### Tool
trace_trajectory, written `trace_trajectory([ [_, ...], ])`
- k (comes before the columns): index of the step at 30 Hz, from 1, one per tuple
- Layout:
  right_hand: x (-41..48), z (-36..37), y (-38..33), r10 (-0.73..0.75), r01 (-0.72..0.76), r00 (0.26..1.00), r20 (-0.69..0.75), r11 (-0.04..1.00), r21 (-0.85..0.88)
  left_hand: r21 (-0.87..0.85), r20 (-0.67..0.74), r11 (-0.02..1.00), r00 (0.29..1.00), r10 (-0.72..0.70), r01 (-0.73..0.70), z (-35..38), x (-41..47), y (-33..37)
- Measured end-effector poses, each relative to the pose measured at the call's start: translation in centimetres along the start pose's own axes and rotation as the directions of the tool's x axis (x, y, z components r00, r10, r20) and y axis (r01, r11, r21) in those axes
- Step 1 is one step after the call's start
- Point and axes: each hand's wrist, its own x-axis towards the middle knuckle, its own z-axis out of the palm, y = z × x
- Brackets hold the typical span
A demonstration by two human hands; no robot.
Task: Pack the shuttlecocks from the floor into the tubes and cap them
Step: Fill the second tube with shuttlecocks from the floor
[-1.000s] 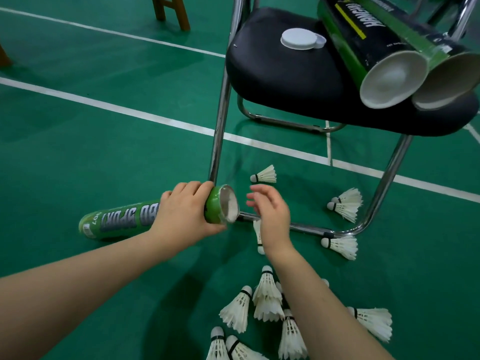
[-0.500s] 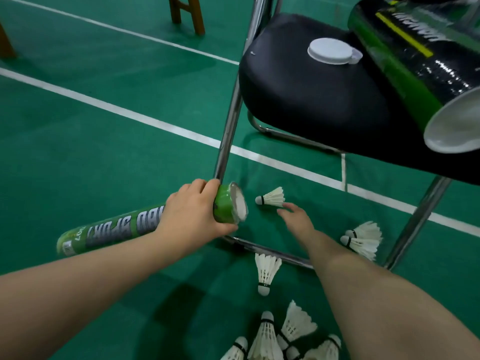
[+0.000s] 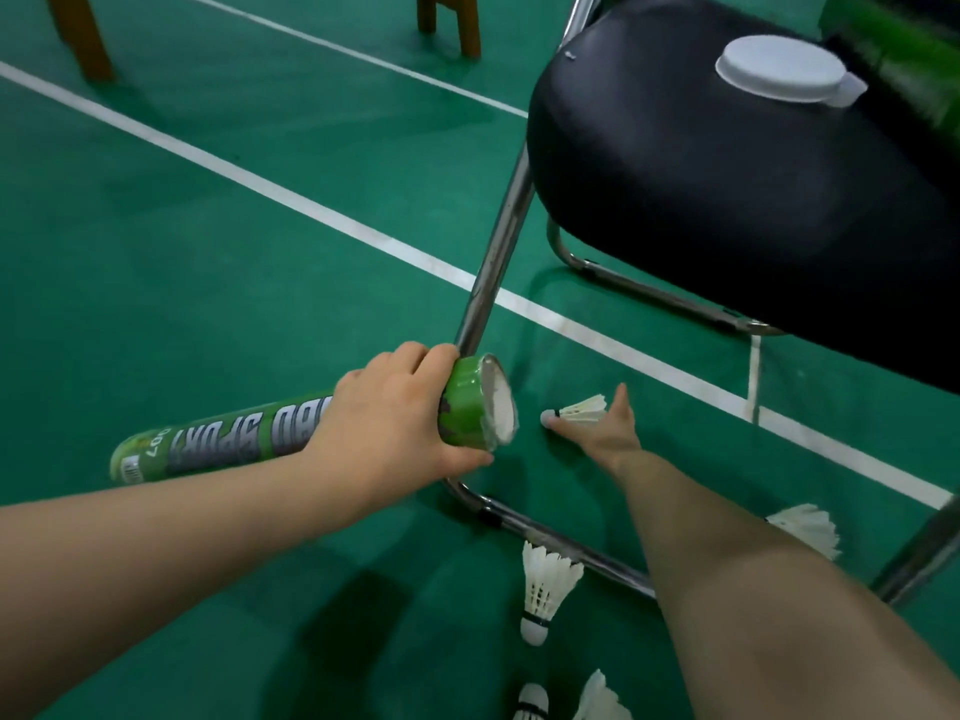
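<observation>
Green tube (image 3: pixel 249 433) in left hand (image 3: pixel 384 423), open rim just beside shuttlecock (image 3: pixel 579 410).

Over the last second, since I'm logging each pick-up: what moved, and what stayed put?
The right hand left the mouth of the green tube and reached forward to the shuttlecock by the chair leg; thumb and finger now lie spread either side of it, not yet closed. The left hand kept its grip near the tube's open end; the white lid stayed on the chair seat.
</observation>
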Motion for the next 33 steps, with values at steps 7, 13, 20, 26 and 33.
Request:
trace_trajectory([
  [7, 1.2, 1.0, -0.5, 0.048, -0.041, 0.998, 0.044, 0.991, -0.131, -0.016, -0.018, 0.999, 0.999, -0.027, 0.027, -0.3, 0.1, 0.1],
  [13, 0.8, 0.8, -0.4, 0.028, -0.028, 1.0, 0.005, 1.0, 0.011, -0.019, -0.026, 0.999, 0.999, -0.027, 0.026, -0.6, 0.1, -0.1],
  [20, -3.6, 0.0, -4.9, -0.124, 0.145, 0.924, -0.363, 0.989, 0.032, -0.012, -0.028, 0.999, 0.999, -0.031, 0.031, -0.2, 0.3, -0.3],
  [26, -9.9, -0.4, -8.2, -0.191, 0.492, 0.769, -0.61, 0.786, 0.375, 0.026, 0.01, 0.999, 0.999, 0.035, -0.036, 1.5, -1.0, 0.5],
  [33, -19.7, 0.0, -7.5, -0.541, 0.624, 0.777, -0.321, 0.729, 0.28, -0.044, -0.064, 0.998, 0.997, 0.032, -0.034, 0.4, -3.4, 2.1],
])
